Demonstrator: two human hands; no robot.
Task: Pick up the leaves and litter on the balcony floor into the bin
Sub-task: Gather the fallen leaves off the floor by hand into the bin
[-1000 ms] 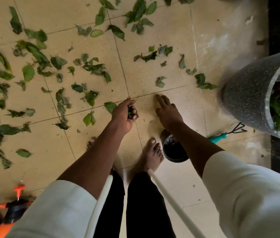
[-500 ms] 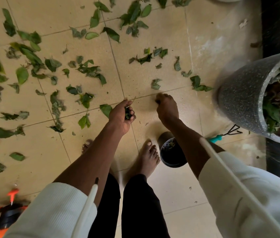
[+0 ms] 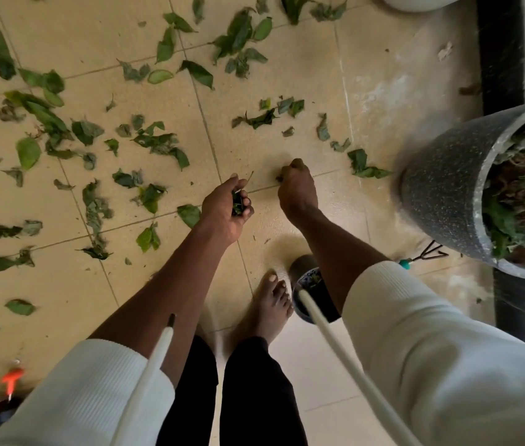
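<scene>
Mostly still undone: leaves (image 3: 158,143) lie scattered over the balcony floor (image 3: 254,143), thickest on the left and far side, w/ a few more near the big speckled plant pot (image 3: 441,194). Left hand (image 3: 227,210) is curled around a small wad of leaf bits, stems poking out btwn the fingers. Right hand (image 3: 295,185) is down at the floor, fingertips bunched on a small scrap at a tile joint; looks like a pinch, though the scrap is mostly hidden. Bin (image 3: 311,284), small and dark, sits just beside the bare foot (image 3: 271,304), partly behind the right forearm, some greenery already inside.

Handling, as a guess: leaves are very light, thin and limp, some curled or torn, so they'll crush w/o harm but slip out of a loose grip. Flat ones hug the tile, prob. best lifted by an edge or stem; clumps can be scooped. A full fist should go to the bin before more is added.
</scene>
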